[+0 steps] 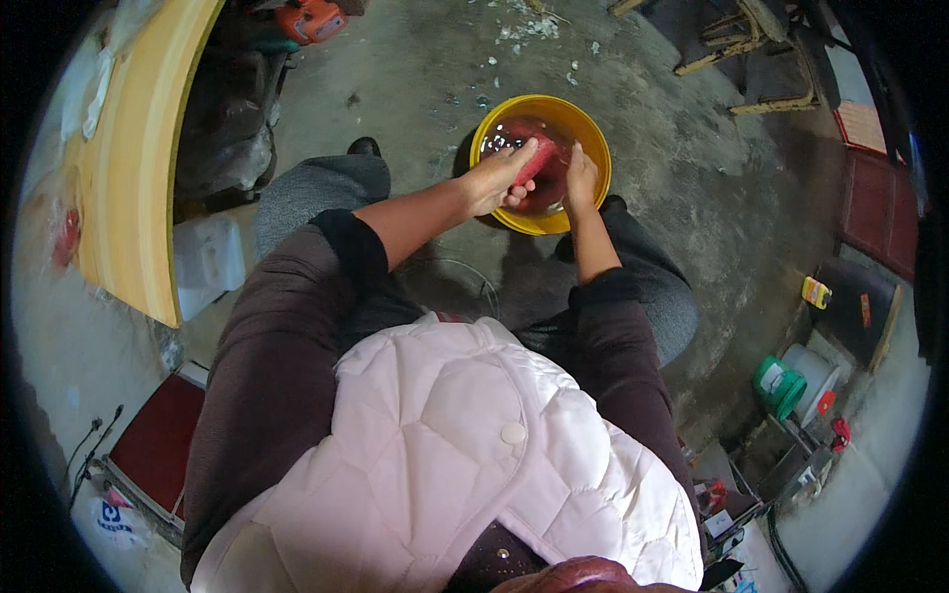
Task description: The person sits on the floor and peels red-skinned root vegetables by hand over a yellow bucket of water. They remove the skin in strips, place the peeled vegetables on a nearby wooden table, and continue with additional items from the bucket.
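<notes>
In front of my feet, a yellow bucket [597,141] stands on the concrete floor with dark reddish water [547,194] in it. My left hand [498,181] reaches over its left rim and grips a soft-looking red piece [535,158]; whether this is raw meat or wet cloth I cannot tell. Thumb on top and fingers curled beneath, the hand keeps it above the water. On the opposite side, my right hand [582,176] is inside the rim, fingers held together and pointing away from me. Its palm side is partly hidden, so a small thing there could escape view.
Whitish scraps [540,28] lie scattered on the floor beyond the bucket. A wooden board [141,148] leans at the left, near a white plastic container [211,259]. Wooden stools [771,59] stand at the upper right. A green-lidded tub [780,387] sits at the lower right.
</notes>
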`<move>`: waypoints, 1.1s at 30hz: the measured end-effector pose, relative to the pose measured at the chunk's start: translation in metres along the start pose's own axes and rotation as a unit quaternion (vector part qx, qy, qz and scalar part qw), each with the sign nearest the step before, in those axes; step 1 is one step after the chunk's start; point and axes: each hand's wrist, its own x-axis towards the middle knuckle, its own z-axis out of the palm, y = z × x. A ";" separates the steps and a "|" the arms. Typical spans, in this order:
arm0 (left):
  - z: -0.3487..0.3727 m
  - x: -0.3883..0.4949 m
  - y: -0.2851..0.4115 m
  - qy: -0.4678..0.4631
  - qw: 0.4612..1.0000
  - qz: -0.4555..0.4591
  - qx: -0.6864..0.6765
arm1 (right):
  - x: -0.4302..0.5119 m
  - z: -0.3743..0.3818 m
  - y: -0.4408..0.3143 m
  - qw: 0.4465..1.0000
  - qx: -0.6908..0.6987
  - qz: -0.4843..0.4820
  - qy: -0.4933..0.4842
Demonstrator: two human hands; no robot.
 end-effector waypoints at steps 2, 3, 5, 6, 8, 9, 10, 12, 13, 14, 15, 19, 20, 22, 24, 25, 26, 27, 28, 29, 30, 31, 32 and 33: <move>-0.013 0.010 -0.009 0.043 0.997 0.013 -0.059 | 0.008 0.010 0.030 0.996 -0.073 0.023 0.052; -0.021 0.014 -0.012 0.064 0.996 0.014 -0.059 | 0.009 0.008 0.041 0.991 -0.102 0.040 0.073; -0.036 0.022 -0.016 0.104 0.993 0.011 -0.061 | 0.005 0.015 0.056 0.980 -0.142 0.054 0.126; -0.042 0.025 -0.018 0.132 0.990 0.005 -0.046 | 0.000 0.019 0.060 0.974 -0.154 0.052 0.158; -0.049 0.033 -0.020 0.122 0.992 0.005 -0.035 | -0.007 0.024 0.059 0.975 -0.183 0.097 0.083; -0.051 0.036 -0.021 0.125 0.992 0.002 -0.031 | -0.010 0.025 0.053 0.977 0.035 0.202 0.050; -0.052 0.037 -0.022 0.126 0.992 0.004 -0.027 | -0.012 0.025 0.044 0.919 0.243 0.309 0.011; -0.050 0.039 -0.024 0.136 0.990 0.001 -0.030 | -0.019 0.014 0.018 0.819 0.430 0.377 -0.052; -0.048 0.039 -0.022 0.126 0.992 0.003 -0.023 | -0.022 0.006 -0.001 0.811 0.460 0.330 -0.150; -0.046 0.038 -0.021 0.115 0.993 -0.003 -0.020 | -0.027 -0.006 -0.020 0.802 0.470 0.299 -0.216; -0.042 0.036 -0.021 0.121 0.992 -0.017 -0.014 | -0.036 -0.019 -0.040 0.793 0.472 0.279 -0.265; -0.014 0.037 -0.018 0.055 0.992 -0.042 -0.101 | -0.083 -0.044 -0.097 0.874 0.312 0.121 -0.353; -0.009 0.036 -0.017 0.041 0.992 -0.047 -0.106 | -0.087 -0.047 -0.104 0.924 0.222 0.077 -0.300; -0.001 0.033 -0.016 0.010 0.991 -0.050 -0.124 | -0.091 -0.049 -0.108 0.970 0.087 -0.043 -0.222; 0.004 0.029 -0.013 -0.015 0.992 -0.057 -0.116 | -0.086 -0.045 -0.104 0.982 -0.024 -0.130 -0.137; 0.005 0.027 -0.012 -0.024 0.992 -0.064 -0.110 | -0.082 -0.042 -0.101 0.972 -0.029 -0.201 -0.121; 0.009 0.025 -0.011 0.000 0.991 -0.068 -0.120 | -0.080 -0.036 -0.098 0.968 -0.042 -0.231 -0.094; 0.011 0.023 -0.009 -0.019 0.990 -0.068 -0.123 | -0.078 -0.030 -0.095 0.962 -0.053 -0.260 -0.069; 0.013 0.021 -0.007 -0.039 0.989 -0.071 -0.127 | -0.075 -0.024 -0.094 0.968 -0.057 -0.240 -0.041; 0.015 0.018 -0.005 -0.059 0.987 -0.073 -0.131 | -0.073 -0.019 -0.093 0.978 -0.028 -0.206 -0.033; 0.020 0.016 -0.005 -0.029 0.994 -0.059 -0.093 | -0.070 -0.014 -0.093 0.985 0.000 -0.172 -0.024; 0.022 0.013 -0.005 -0.023 0.996 -0.053 -0.072 | -0.067 -0.010 -0.094 0.989 0.028 -0.144 -0.012; 0.024 0.011 -0.004 -0.027 0.997 -0.042 -0.052 | -0.064 -0.006 -0.095 0.987 0.048 -0.154 0.012; 0.025 0.009 -0.003 -0.031 0.999 -0.031 -0.032 | -0.060 -0.006 -0.097 0.992 0.072 -0.107 -0.002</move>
